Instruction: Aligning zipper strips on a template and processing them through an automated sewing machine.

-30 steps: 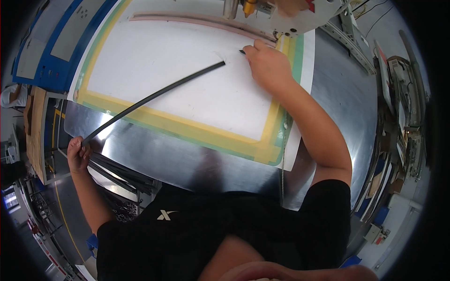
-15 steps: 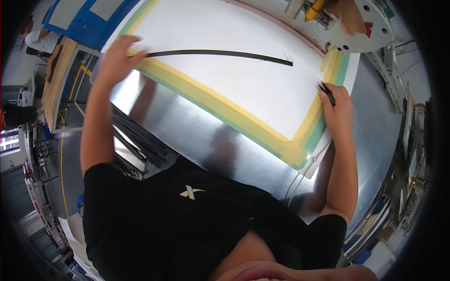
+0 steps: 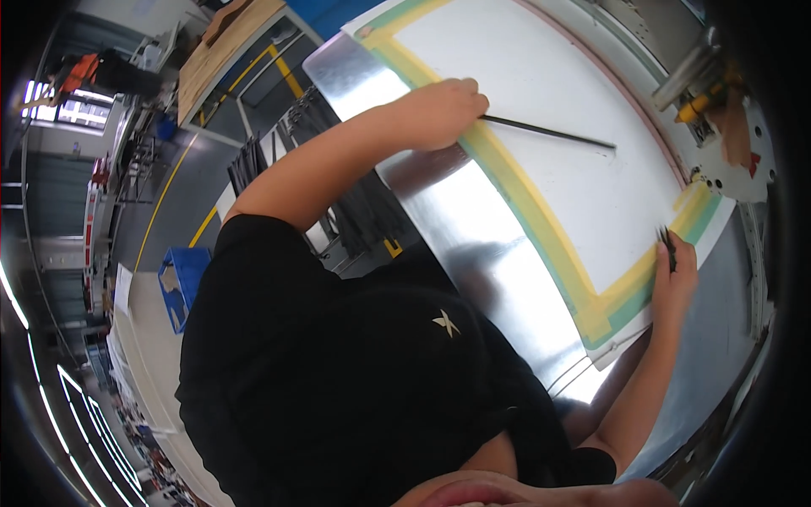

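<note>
My left hand (image 3: 443,114) is closed on the near end of a thin black strip (image 3: 549,132). The strip reaches away to the right across a white work sheet (image 3: 524,63) bordered with yellow and green tape. Its far end rests on or just above the sheet; I cannot tell which. At the sheet's right border my right hand (image 3: 678,270) is closed around small black pointed snips (image 3: 670,252), tips facing away from me. The fingers of the right hand cover most of that tool.
A shiny metal tabletop (image 3: 498,262) lies under the sheet. Many black strips (image 3: 363,207) hang in a bundle at my left. A machine with a yellow part (image 3: 694,108) stands at the far right. Further left are a wooden-topped bench (image 3: 221,63), a blue crate (image 3: 182,283) and another person (image 3: 110,74).
My left hand has drawn the black strip nearer over the sheet's near edge. The whole view has turned, with more of the room at left showing. The right hand still holds the snips.
</note>
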Demonstrator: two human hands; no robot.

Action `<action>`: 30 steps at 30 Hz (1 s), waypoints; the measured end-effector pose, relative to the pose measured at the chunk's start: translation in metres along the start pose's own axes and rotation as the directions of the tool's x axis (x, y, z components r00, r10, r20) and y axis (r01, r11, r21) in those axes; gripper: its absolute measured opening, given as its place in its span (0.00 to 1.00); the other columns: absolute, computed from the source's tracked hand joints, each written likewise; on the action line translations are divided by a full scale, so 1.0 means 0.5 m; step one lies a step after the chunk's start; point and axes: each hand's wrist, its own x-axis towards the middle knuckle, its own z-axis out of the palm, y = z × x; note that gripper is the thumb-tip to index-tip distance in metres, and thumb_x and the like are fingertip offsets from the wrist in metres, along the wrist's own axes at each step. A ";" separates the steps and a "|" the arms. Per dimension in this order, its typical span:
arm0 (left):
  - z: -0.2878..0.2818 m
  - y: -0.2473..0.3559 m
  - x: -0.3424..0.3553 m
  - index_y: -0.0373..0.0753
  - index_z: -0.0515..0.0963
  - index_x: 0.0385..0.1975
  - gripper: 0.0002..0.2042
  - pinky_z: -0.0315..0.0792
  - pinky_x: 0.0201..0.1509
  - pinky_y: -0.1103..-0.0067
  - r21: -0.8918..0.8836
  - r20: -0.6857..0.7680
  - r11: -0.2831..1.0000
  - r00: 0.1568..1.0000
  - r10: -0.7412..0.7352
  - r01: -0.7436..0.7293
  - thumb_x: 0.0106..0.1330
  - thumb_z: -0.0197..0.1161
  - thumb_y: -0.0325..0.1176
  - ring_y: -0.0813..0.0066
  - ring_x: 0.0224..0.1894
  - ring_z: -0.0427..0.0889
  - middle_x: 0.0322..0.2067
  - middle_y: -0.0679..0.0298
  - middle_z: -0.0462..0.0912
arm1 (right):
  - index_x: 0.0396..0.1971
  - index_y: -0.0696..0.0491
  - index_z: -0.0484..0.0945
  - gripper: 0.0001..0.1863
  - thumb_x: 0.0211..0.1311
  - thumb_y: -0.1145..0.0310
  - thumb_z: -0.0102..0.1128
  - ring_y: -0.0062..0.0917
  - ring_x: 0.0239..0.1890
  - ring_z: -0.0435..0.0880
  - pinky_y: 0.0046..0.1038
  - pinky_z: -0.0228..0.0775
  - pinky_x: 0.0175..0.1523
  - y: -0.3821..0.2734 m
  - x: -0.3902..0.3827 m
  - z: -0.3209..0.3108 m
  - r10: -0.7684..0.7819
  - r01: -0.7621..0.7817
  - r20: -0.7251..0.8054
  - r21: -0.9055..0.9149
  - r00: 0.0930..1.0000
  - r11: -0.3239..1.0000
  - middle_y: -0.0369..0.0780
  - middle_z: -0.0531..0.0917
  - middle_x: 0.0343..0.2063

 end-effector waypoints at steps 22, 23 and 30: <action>-0.071 -0.417 -0.510 0.34 0.88 0.49 0.16 0.79 0.42 0.73 -0.710 -0.383 0.454 0.246 -0.891 0.538 0.77 0.67 0.42 0.71 0.36 0.88 0.34 0.59 0.90 | 0.60 0.60 0.83 0.17 0.80 0.67 0.61 0.38 0.57 0.86 0.36 0.75 0.66 0.021 -0.003 0.004 0.045 -0.045 -0.014 -0.007 0.999 0.999 0.47 0.88 0.54; -0.067 -0.450 -0.519 0.34 0.88 0.49 0.17 0.80 0.43 0.71 -0.648 -0.406 0.440 0.207 -0.890 0.622 0.77 0.66 0.43 0.67 0.38 0.90 0.35 0.57 0.91 | 0.60 0.60 0.83 0.17 0.80 0.67 0.61 0.38 0.57 0.86 0.36 0.75 0.66 0.022 -0.002 0.006 0.028 -0.027 -0.028 0.007 0.999 1.000 0.47 0.88 0.54; 0.021 -0.543 -0.579 0.37 0.89 0.48 0.17 0.82 0.54 0.60 -0.226 -0.693 0.553 0.267 -0.670 0.802 0.78 0.64 0.46 0.39 0.47 0.89 0.38 0.46 0.91 | 0.60 0.59 0.83 0.16 0.80 0.67 0.61 0.39 0.58 0.86 0.36 0.75 0.66 0.031 0.000 0.010 0.033 -0.033 -0.015 -0.006 0.999 0.999 0.47 0.87 0.55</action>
